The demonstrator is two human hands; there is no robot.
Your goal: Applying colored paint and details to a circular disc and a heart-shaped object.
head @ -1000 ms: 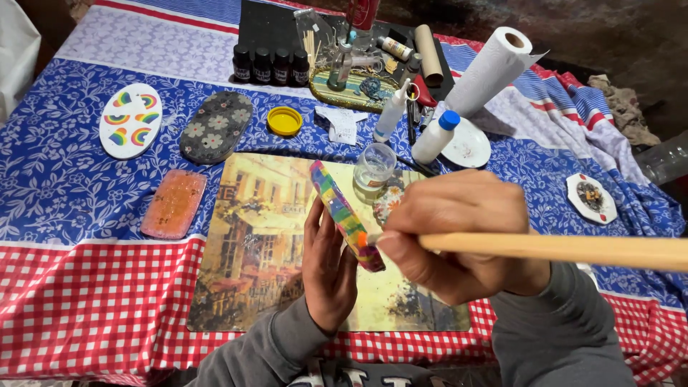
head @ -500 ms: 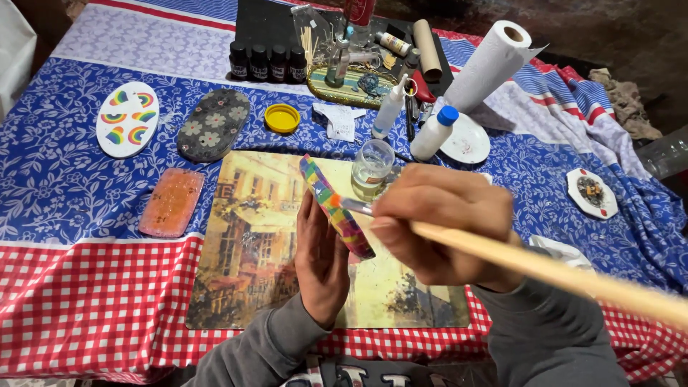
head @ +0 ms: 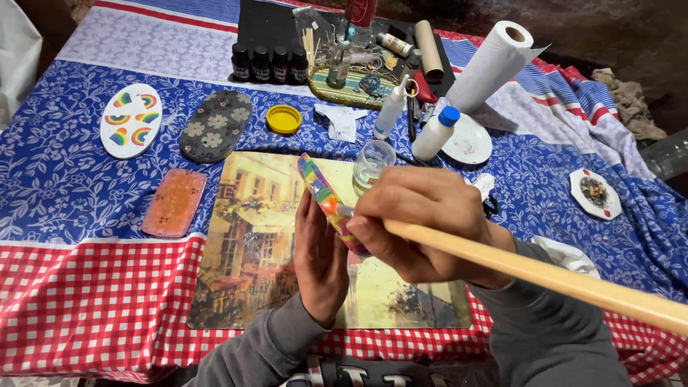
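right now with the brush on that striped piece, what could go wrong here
The right hand holds a long brush handle whose far end sticks out past the table edge and could catch on something. The small glass stands just beyond the knuckles and might get tipped onto the picture mat. The left hand props the striped piece on edge, so it may slip.

Your right hand (head: 423, 226) hides the brush tip; its wooden handle (head: 545, 276) runs off the right edge.
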